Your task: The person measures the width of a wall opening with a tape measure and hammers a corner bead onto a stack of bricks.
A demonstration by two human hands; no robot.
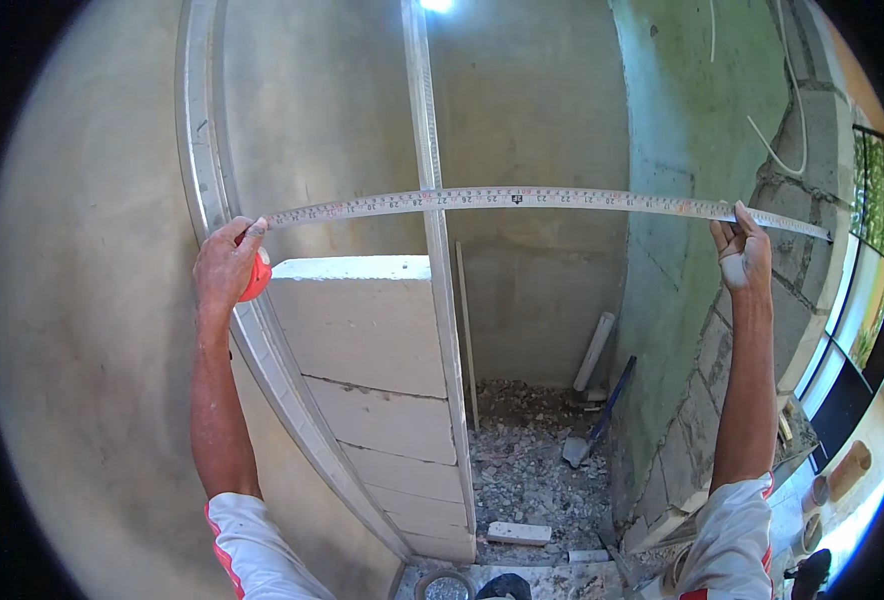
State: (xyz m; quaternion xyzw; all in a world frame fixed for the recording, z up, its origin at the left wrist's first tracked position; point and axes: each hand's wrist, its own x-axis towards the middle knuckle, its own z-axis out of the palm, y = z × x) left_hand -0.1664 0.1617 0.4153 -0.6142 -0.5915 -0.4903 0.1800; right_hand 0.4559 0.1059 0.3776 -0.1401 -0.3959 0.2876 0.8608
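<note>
**While both hands hold on, the tape measure [532, 198] spans the gap!**

As we look down, the left hand [226, 266] has its fingers curled round the red case [256, 276], thumb and fingertip meeting right where the blade [612, 200] leaves it. Over on the right, the right hand [743, 255] pinches the strip between thumb and fingers, just short of its far end, and that end runs on past the fingertips to the grey block wall [820, 130]; whether it touches, I can't tell. And what a strip: long, pale, faintly arched, crowded with dark and red marks, crossing at the metal post [421, 110], above the white blocks [362, 325]!
</note>
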